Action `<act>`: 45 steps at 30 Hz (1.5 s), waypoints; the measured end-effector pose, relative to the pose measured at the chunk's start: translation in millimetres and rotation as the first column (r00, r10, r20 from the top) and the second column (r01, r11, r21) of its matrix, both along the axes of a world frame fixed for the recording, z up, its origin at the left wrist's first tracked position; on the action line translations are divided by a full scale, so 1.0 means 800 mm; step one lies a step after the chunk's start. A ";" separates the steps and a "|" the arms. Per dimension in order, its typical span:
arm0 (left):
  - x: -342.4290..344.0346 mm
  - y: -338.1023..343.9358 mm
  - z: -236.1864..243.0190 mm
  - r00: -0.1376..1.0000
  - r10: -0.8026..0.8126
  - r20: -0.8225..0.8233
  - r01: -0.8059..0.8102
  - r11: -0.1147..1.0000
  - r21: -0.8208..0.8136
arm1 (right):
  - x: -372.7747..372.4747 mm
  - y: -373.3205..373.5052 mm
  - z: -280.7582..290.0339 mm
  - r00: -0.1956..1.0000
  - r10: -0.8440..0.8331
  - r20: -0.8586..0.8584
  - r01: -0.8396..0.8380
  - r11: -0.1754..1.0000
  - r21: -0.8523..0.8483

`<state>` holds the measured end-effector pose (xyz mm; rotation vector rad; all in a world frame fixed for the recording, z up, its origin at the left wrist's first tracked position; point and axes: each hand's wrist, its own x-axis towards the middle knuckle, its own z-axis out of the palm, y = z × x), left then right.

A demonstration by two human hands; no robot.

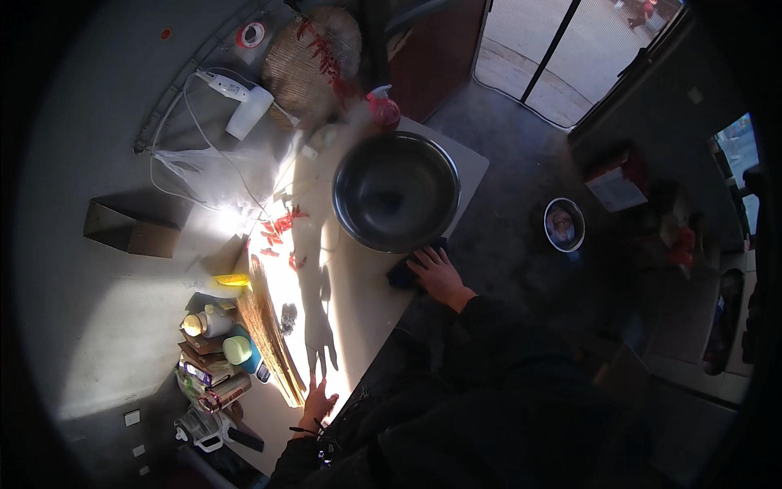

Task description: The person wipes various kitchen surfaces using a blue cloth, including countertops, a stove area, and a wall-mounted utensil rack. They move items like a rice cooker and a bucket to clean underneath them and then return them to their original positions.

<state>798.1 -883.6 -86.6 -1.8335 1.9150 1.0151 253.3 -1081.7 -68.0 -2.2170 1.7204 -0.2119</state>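
Observation:
A large steel basin (397, 192) stands on the pale table (383, 314), dark inside with a blurred darker patch at its bottom. Just below its near rim, at the table's right edge, my right hand (442, 279) lies palm down on a dark cloth (401, 275); its fingers are spread over the cloth. Lower down, my left hand (316, 403) rests at the near part of the table with fingers apart and nothing in them. Right beside it is the end of a long bundle of straw-coloured stalks (269, 330). Red dried chillies (281, 226) lie in the sunlit strip.
Jars, packets and a clear jug (199, 430) crowd the table's left side. A pink spray bottle (383, 108) stands behind the basin. A white hair dryer (247, 102) and an open cardboard box (132, 226) are at the wall. A round bowl (564, 225) sits on the right.

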 end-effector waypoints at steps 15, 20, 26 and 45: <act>-0.087 0.033 0.000 0.953 0.300 -0.034 -0.296 0.951 0.095 | -0.269 -0.239 -0.007 0.997 0.073 -0.013 -0.073 0.997 -0.034; -0.143 0.033 0.023 0.918 0.397 -0.014 -0.391 0.909 0.144 | -0.289 -0.353 -0.033 0.999 -0.046 -0.010 0.046 0.998 -0.035; -0.153 0.049 0.051 0.877 0.478 0.052 -0.476 0.847 0.235 | -0.235 -0.455 -0.023 0.954 -0.256 0.155 0.257 0.966 0.015; -0.163 0.017 0.057 0.758 0.636 -0.142 -0.612 0.770 0.183 | -0.239 -0.259 -0.111 0.340 -0.887 0.313 0.867 0.425 0.261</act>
